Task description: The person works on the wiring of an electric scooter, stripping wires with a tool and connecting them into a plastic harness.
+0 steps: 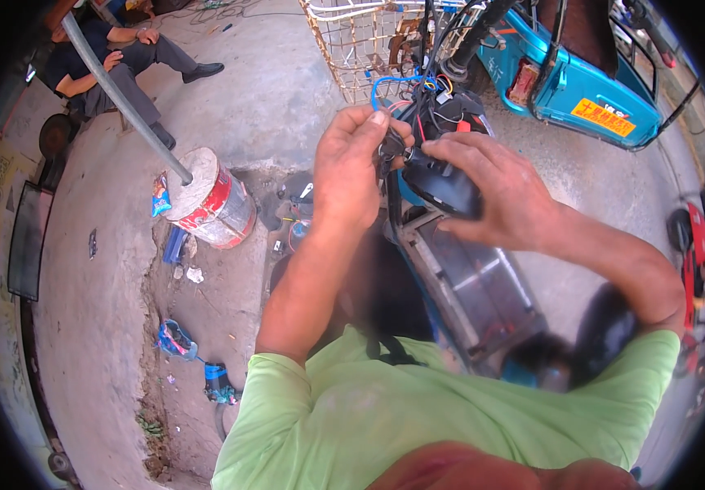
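Note:
My left hand (348, 167) is closed around a small dark part (389, 151) among blue, black and colored wires (418, 86), thumb and index finger pressed on it; its exact kind is unclear. My right hand (499, 188) curls over a rounded glossy black housing (442, 188), its fingertips on the upper edge beside the small part and its thumb at the lower side. Below lies a long grey metal compartment (471, 294) of the scooter. Above the wires hangs a rusty white wire basket (344, 45).
A teal scooter body (577, 90) stands at top right. At left, a red-and-white concrete-filled bucket (226, 216) holds a grey pole (120, 102). A seated person (111, 61) is at upper left. A dark flat panel (30, 241) leans at far left; blue objects (177, 339) lie on the ground.

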`<action>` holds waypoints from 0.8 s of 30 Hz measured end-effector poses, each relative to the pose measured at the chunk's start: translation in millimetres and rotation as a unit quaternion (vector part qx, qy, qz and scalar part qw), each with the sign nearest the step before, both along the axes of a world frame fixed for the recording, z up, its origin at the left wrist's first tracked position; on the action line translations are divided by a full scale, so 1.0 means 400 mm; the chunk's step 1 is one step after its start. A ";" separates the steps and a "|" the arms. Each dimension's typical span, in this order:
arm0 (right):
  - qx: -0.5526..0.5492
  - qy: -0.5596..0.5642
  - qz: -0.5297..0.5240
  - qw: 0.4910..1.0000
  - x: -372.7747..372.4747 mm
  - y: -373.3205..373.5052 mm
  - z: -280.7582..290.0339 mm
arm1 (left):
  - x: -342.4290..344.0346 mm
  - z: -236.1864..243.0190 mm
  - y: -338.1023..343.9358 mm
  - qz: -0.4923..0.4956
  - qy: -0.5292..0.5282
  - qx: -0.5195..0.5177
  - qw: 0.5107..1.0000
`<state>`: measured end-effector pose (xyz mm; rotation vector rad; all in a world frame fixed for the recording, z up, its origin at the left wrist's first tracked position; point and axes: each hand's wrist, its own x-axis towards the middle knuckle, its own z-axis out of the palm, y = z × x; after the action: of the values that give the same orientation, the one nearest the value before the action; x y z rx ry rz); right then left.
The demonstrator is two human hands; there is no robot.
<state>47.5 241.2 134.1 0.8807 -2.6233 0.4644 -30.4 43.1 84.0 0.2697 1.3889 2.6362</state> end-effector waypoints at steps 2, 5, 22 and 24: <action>0.003 0.014 0.014 1.000 -0.001 0.003 0.003 | -0.013 -0.013 -0.015 -0.009 0.033 -0.030 0.999; -0.034 -0.014 -0.007 0.999 -0.007 0.009 0.017 | -0.025 -0.030 -0.012 0.021 0.141 -0.102 0.985; -0.420 -0.293 0.059 0.857 -0.055 0.092 0.114 | -0.094 -0.133 -0.014 -0.108 -0.050 -0.056 0.991; -0.488 -0.325 0.071 0.807 -0.040 0.077 0.127 | -0.075 -0.147 0.008 -0.157 -0.055 -0.109 0.980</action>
<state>31.3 272.1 185.1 0.5765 -2.2238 2.2154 -60.5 46.3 25.4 0.2840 1.4487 2.1923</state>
